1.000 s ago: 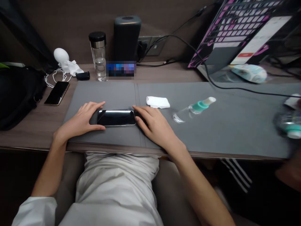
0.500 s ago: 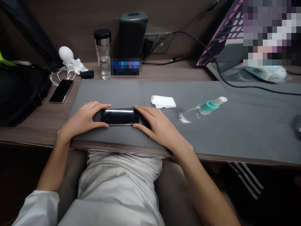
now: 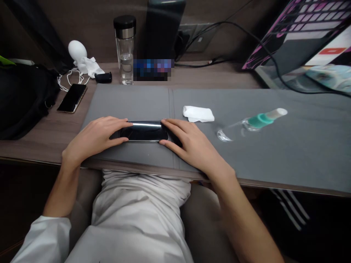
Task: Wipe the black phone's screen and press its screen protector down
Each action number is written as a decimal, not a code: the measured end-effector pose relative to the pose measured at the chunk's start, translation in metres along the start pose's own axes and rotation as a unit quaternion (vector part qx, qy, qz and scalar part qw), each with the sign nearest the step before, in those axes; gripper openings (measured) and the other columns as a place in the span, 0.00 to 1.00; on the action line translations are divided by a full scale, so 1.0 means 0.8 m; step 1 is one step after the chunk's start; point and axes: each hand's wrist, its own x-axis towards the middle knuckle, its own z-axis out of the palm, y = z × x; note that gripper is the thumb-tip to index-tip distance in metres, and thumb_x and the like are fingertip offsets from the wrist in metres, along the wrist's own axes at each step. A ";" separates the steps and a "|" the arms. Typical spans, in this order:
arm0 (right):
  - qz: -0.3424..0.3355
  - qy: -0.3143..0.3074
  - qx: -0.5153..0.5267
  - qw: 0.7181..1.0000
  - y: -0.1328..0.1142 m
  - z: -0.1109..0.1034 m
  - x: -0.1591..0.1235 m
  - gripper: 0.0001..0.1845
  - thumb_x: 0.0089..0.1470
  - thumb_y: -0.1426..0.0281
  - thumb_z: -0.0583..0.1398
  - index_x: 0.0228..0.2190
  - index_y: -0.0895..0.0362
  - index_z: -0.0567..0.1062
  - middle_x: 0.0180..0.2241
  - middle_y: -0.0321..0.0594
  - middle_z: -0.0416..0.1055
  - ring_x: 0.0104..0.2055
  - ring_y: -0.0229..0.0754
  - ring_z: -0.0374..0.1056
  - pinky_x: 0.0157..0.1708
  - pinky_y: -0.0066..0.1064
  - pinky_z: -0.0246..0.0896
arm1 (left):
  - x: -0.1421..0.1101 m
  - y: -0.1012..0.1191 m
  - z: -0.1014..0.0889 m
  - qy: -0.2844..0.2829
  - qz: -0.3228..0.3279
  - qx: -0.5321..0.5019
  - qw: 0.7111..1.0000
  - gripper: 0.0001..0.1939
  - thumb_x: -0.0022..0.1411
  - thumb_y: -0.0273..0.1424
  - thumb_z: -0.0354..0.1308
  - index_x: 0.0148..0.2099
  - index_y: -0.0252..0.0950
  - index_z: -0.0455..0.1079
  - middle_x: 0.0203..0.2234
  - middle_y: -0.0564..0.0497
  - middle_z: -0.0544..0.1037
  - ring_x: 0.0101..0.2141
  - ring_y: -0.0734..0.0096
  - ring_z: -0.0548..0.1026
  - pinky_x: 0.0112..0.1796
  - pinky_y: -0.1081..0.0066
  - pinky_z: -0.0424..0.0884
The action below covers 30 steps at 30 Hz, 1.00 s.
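A black smartphone [image 3: 144, 131] lies screen-up and sideways on the grey desk mat [image 3: 287, 146]. My left hand [image 3: 94, 136] grips its left end, thumb on the near edge and fingers over the far edge. My right hand [image 3: 189, 142] grips its right end the same way. A folded white cloth [image 3: 198, 113] lies just beyond my right hand. A clear spray bottle with a teal collar [image 3: 251, 123] lies on its side to the right.
A second phone [image 3: 72, 98] lies on the wooden desk at left beside a black bag [image 3: 22, 98]. A glass water bottle [image 3: 125, 49], white earphones [image 3: 67, 82] and a dark speaker [image 3: 164, 29] stand at the back. An open laptop [image 3: 301, 33] with cables sits back right.
Both hands have stayed on the phone's ends, closing slightly round it. The view has shifted, so the desk items sit higher and further right in the picture.
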 end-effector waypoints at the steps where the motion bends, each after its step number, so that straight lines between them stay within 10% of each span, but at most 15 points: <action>1: 0.000 0.000 0.001 1.000 0.000 0.000 0.000 0.34 0.76 0.49 0.55 0.71 0.56 0.70 0.67 0.58 0.75 0.67 0.63 0.72 0.66 0.61 0.68 | 0.001 0.000 0.000 -0.001 0.001 0.003 1.000 0.25 0.80 0.46 0.57 0.71 0.44 0.74 0.67 0.46 0.79 0.63 0.51 0.79 0.64 0.53 0.73; 30: 0.006 0.005 0.001 1.000 -0.001 -0.002 -0.002 0.35 0.75 0.48 0.55 0.71 0.57 0.71 0.67 0.58 0.75 0.67 0.64 0.72 0.67 0.59 0.67 | 0.004 0.035 0.013 -0.002 0.045 0.169 0.985 0.20 0.77 0.29 0.51 0.63 0.29 0.77 0.68 0.30 0.77 0.62 0.41 0.82 0.57 0.48 0.81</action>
